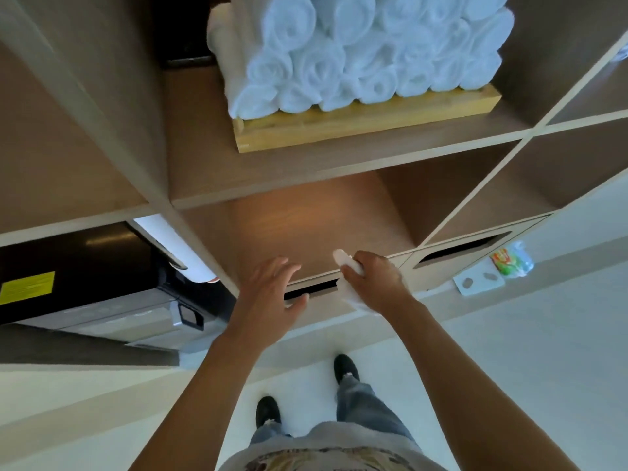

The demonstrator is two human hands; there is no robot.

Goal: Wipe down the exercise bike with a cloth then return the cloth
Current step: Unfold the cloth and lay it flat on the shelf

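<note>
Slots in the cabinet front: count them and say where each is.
2: one slot between the hands, partly covered; another slot further right, near the plastic bottle. Others may lie outside the frame.

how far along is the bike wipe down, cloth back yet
No exercise bike is in view, so wiping cannot be checked. In hand: the right hand grips the small white cloth at the dark slot in the wooden cabinet front; the left hand hovers open beside it. Left: letting go.
</note>
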